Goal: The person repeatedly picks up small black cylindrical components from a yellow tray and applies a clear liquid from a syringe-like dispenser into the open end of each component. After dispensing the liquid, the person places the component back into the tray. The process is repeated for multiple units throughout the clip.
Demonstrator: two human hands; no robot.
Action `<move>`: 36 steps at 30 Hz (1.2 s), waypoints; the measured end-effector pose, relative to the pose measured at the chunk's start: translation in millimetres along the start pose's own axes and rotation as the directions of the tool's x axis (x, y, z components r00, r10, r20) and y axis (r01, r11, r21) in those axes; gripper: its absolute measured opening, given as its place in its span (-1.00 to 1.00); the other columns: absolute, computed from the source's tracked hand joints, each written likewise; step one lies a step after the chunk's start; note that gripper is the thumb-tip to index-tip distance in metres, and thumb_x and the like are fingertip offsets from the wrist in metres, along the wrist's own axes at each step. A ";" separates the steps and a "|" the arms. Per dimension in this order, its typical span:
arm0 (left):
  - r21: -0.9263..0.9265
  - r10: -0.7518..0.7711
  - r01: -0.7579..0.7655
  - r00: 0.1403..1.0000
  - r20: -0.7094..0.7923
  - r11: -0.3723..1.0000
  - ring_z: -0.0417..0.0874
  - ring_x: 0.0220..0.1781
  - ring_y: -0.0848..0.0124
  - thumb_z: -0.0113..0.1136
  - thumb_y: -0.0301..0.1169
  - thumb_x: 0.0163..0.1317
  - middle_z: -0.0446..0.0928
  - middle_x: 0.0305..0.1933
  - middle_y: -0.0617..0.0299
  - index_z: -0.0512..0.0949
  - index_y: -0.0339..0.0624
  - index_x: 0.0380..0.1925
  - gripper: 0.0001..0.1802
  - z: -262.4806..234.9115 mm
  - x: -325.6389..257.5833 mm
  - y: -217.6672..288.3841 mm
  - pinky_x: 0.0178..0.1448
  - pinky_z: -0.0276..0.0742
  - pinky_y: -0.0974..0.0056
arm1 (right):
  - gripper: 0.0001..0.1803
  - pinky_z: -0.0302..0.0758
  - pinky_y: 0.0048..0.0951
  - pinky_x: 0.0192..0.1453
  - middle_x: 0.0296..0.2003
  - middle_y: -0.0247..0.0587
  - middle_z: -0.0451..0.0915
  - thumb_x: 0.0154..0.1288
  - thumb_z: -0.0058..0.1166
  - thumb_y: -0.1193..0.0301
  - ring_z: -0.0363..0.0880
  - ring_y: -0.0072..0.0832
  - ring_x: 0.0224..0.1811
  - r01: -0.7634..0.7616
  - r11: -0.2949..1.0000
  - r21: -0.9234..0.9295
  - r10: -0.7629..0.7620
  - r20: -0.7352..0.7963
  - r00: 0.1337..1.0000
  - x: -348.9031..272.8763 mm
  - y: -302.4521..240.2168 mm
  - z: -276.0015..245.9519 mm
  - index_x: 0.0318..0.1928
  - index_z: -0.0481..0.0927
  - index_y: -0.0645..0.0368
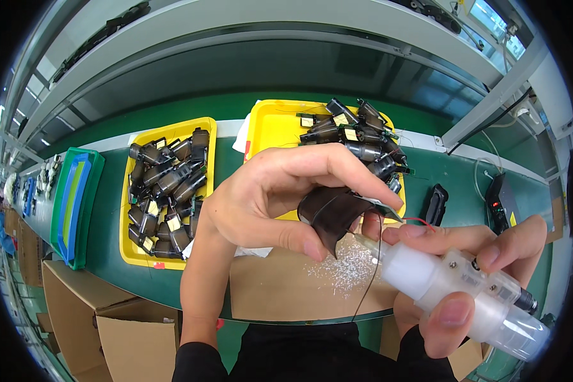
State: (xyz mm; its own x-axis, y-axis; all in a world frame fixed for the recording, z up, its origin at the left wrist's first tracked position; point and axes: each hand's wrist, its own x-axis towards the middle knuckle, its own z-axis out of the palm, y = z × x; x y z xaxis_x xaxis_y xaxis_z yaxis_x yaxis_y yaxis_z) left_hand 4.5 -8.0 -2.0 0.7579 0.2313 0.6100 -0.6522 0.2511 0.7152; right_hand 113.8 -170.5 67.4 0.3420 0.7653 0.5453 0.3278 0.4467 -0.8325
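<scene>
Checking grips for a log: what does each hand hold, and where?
Left hand pinches a dark curved part at its edges; right hand wraps a translucent tool's barrel.

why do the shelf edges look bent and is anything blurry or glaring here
Head view: fisheye distortion curves the shelf rails and green belt toward a black rim; even overhead light with soft shadows; the translucent dispenser in the right hand is slightly soft up close; the left hand and the dark part it holds stay sharp; mild sheen on the yellow trays.
</scene>
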 end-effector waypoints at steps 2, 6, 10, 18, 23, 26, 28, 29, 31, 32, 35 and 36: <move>0.018 -0.009 0.009 1.000 0.024 1.000 0.55 -0.22 0.21 0.43 -0.39 -0.11 0.47 -0.19 -0.20 0.39 -0.56 -0.09 -0.37 -1.3 0.5 3.8 -0.19 0.48 0.25 | -0.49 0.64 -0.37 -0.31 -0.35 0.18 0.53 0.14 0.08 0.26 0.63 -0.16 -0.46 0.049 0.999 -0.015 -0.050 -0.025 0.998 0.3 2.8 2.6 -0.25 -0.01 0.20; 0.416 -0.120 0.105 0.993 0.010 0.903 0.51 -0.08 0.30 0.34 -0.35 0.00 0.46 -0.06 -0.06 0.38 -0.53 -0.03 -0.40 -14.9 -4.6 32.5 -0.02 0.42 0.30 | -0.54 0.62 -0.37 -0.28 -0.40 0.08 0.55 0.13 -0.02 0.21 0.60 -0.23 -0.50 0.106 0.986 -0.129 -0.131 -0.202 0.971 1.2 10.5 11.7 -0.27 0.03 0.23; 0.842 -0.216 0.406 0.912 -0.349 0.355 0.47 -0.03 0.38 0.22 -0.37 0.11 0.47 -0.05 0.11 0.42 -0.32 0.01 -0.54 -33.4 -37.6 88.9 0.07 0.36 0.35 | -0.58 0.60 -0.40 -0.27 -0.47 0.03 0.56 0.09 -0.05 0.21 0.57 -0.29 -0.54 0.053 0.982 -0.180 -0.114 -0.345 0.932 1.6 9.6 20.4 -0.28 0.07 0.21; 0.661 0.053 0.704 0.694 -0.718 -0.259 0.48 0.08 0.26 0.20 -0.39 0.10 0.50 -0.01 0.10 0.47 -0.10 0.03 -0.57 -60.7 -62.9 91.3 0.16 0.36 0.23 | -0.61 0.58 -0.42 -0.26 -0.45 0.09 0.58 0.11 -0.04 0.21 0.57 -0.30 -0.53 -0.028 0.961 -0.273 -0.042 -0.248 0.968 3.0 1.5 2.4 -0.27 0.09 0.16; 0.897 -0.031 0.392 0.913 -0.406 -0.203 0.50 0.04 0.17 0.17 -0.43 0.09 0.52 -0.04 0.05 0.50 -0.20 -0.06 -0.64 -98.6 -26.7 -28.0 0.14 0.38 0.20 | -0.62 0.58 -0.45 -0.26 -0.45 0.11 0.58 0.14 -0.07 0.22 0.58 -0.30 -0.51 0.066 0.946 -0.318 -0.114 -0.135 0.984 9.5 6.8 -11.8 -0.28 0.09 0.19; 0.902 -0.117 0.379 0.906 -0.408 -0.209 0.50 -0.01 0.10 0.21 -0.46 0.04 0.53 -0.12 0.01 0.51 -0.19 -0.08 -0.63 -103.1 3.2 -74.6 0.09 0.40 0.16 | -0.63 0.58 -0.46 -0.26 -0.45 0.12 0.58 0.15 -0.07 0.22 0.58 -0.29 -0.50 0.088 0.935 -0.345 -0.126 -0.088 0.988 10.7 6.1 -18.5 -0.28 0.10 0.19; 0.901 -0.090 0.298 0.936 -0.342 -0.316 0.50 -0.04 0.09 0.23 -0.46 0.01 0.53 -0.17 -0.01 0.52 -0.19 -0.09 -0.62 -107.5 8.7 -87.0 0.06 0.41 0.15 | -0.63 0.58 -0.45 -0.26 -0.44 0.12 0.58 0.15 -0.07 0.23 0.59 -0.29 -0.49 0.084 0.934 -0.346 -0.124 -0.094 0.988 11.7 5.1 -19.2 -0.28 0.11 0.20; 0.902 -0.108 0.285 0.936 -0.335 -0.323 0.50 -0.06 0.08 0.23 -0.47 0.00 0.52 -0.17 -0.01 0.51 -0.19 -0.09 -0.61 -108.8 8.5 -86.6 0.04 0.42 0.15 | -0.63 0.58 -0.45 -0.25 -0.44 0.13 0.58 0.15 -0.06 0.23 0.59 -0.29 -0.49 0.079 0.935 -0.346 -0.120 -0.099 0.988 11.8 4.9 -19.3 -0.29 0.11 0.20; 0.904 -0.143 0.261 0.935 -0.323 -0.338 0.50 -0.10 0.08 0.24 -0.48 -0.02 0.51 -0.18 -0.03 0.49 -0.18 -0.07 -0.58 -109.5 5.9 -80.4 0.01 0.43 0.15 | -0.63 0.58 -0.45 -0.26 -0.43 0.13 0.58 0.15 -0.07 0.23 0.59 -0.28 -0.48 0.080 0.929 -0.360 -0.119 -0.087 0.989 12.2 4.7 -21.5 -0.29 0.11 0.21; 0.910 -0.058 0.308 0.940 -0.336 -0.276 0.51 -0.11 0.11 0.23 -0.48 0.00 0.51 -0.17 0.01 0.47 -0.18 -0.05 -0.58 -109.0 2.7 -74.1 -0.01 0.44 0.16 | -0.63 0.58 -0.45 -0.26 -0.43 0.13 0.58 0.15 -0.07 0.23 0.59 -0.28 -0.48 0.085 0.923 -0.376 -0.120 -0.070 0.990 12.7 4.9 -24.8 -0.28 0.11 0.21; 0.882 0.140 0.462 0.871 -0.471 0.091 0.52 -0.13 0.24 0.17 -0.48 0.09 0.49 -0.12 0.11 0.43 -0.15 -0.02 -0.61 -101.3 -5.9 -43.2 -0.02 0.45 0.19 | -0.63 0.59 -0.45 -0.28 -0.43 0.14 0.58 0.15 -0.07 0.23 0.60 -0.27 -0.48 0.096 0.952 -0.291 -0.144 -0.149 0.978 13.9 7.8 -19.4 -0.28 0.11 0.22; 0.799 0.146 0.510 0.807 -0.573 0.319 0.52 -0.12 0.29 0.14 -0.47 0.13 0.48 -0.11 0.15 0.42 -0.14 -0.01 -0.63 -95.4 -5.2 -28.5 -0.02 0.44 0.19 | -0.62 0.59 -0.44 -0.28 -0.42 0.14 0.58 0.15 -0.07 0.23 0.60 -0.26 -0.48 0.093 0.956 -0.278 -0.144 -0.169 0.975 13.3 8.4 -19.7 -0.28 0.11 0.23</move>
State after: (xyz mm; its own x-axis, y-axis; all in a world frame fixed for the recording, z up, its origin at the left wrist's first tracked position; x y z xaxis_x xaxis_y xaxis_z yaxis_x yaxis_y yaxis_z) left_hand 18.0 73.3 -58.1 0.5091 0.7616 0.4009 0.1884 -0.5531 0.8115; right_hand 138.4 -165.7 69.5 0.4354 0.6031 0.6684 0.5901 0.3694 -0.7178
